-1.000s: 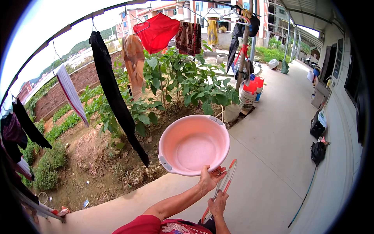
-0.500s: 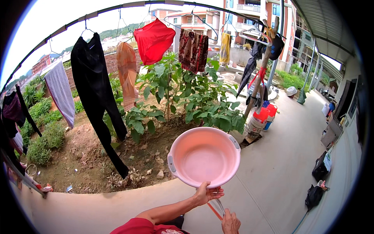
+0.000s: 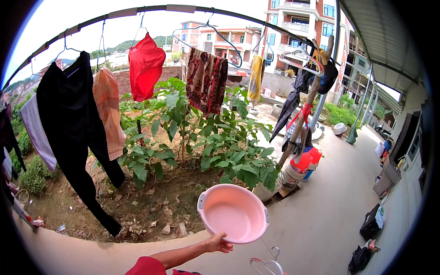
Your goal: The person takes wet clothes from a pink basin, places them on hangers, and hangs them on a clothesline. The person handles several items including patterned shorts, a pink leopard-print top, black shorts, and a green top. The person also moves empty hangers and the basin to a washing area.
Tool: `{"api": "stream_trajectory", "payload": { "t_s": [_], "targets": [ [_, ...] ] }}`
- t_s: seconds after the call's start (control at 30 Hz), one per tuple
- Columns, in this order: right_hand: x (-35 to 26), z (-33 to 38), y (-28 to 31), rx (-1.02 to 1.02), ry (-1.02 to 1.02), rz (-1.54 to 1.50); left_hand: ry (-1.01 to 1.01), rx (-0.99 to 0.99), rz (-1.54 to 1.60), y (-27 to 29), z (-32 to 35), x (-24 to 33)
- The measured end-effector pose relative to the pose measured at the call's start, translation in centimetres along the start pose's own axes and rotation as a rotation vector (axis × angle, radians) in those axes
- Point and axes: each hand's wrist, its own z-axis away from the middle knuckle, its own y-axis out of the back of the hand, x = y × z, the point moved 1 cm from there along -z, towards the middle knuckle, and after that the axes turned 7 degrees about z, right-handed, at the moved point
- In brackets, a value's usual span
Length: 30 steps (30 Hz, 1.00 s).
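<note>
My left hand [image 3: 219, 243] grips the near rim of an empty pink plastic basin [image 3: 233, 213] with grey handles, tilted so that its inside faces me. Beside it at the lower edge, several clothes hangers [image 3: 268, 265] stick up with their hooks raised, one white and one with an orange-red part. Only a sliver of my right hand [image 3: 285, 273] shows at their base; it appears closed on them, though its fingers are cut off by the frame.
Overhead runs a curved rail [image 3: 151, 8] with black trousers [image 3: 68, 114], an orange garment [image 3: 107, 110], a red garment [image 3: 145, 68] and a patterned cloth [image 3: 206, 82]. Spare hangers [image 3: 302, 59] hang by a wooden post [image 3: 311, 96]. Leafy plants [image 3: 220, 142] grow behind; buckets [image 3: 293, 174] stand right.
The basin has moved down and slightly left with my left hand, tilting more. My right hand has dropped almost out of view. The hanging clothes appear farther left as the view turns right.
</note>
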Motion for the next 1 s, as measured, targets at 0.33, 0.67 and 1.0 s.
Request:
{"api": "stream_trajectory", "payload": {
  "t_s": [0.33,0.67,1.0],
  "targets": [
    [11.2,-18.7,12.0,0.382,0.092,0.000,-0.047,0.295,-0.058,0.3,-7.3,1.7],
    [9.7,-36.8,33.9,0.958,0.213,-0.199,-0.157,0.281,0.096,-4.7,-9.6,3.9],
    [6.9,-51.6,44.2,0.890,0.300,-0.481,-0.214,0.197,-0.020,-4.5,-12.2,13.2]
  ]
}}
